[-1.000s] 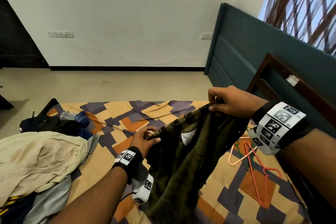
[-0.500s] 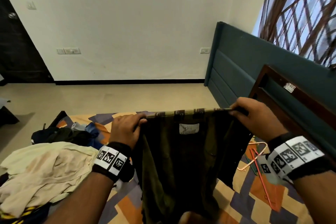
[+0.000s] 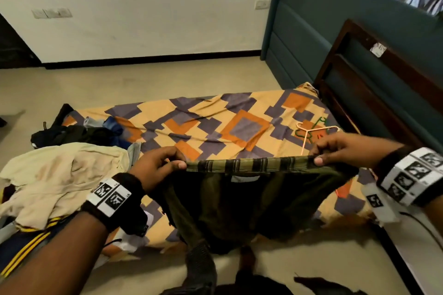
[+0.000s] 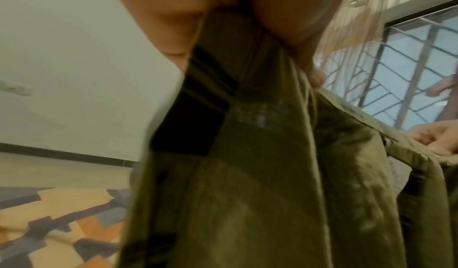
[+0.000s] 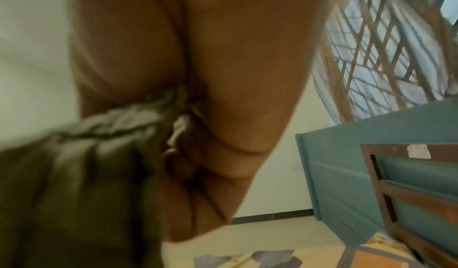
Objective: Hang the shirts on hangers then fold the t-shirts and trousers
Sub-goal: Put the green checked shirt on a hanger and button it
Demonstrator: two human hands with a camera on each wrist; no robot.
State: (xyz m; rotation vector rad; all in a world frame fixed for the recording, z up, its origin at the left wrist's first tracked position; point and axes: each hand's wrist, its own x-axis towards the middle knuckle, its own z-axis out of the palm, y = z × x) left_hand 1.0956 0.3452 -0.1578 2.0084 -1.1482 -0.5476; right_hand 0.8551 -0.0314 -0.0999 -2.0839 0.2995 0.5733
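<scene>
Two hands stretch a pair of olive-green trousers by the waistband above the near edge of a bed covered in an orange, purple and yellow patterned sheet. The left hand pinches one end of the checked waistband between thumb and curled fingers; the right hand pinches the other end the same way. The trouser legs hang down toward the floor. A heap of clothes lies on the bed's left side, and hangers rest near the headboard.
</scene>
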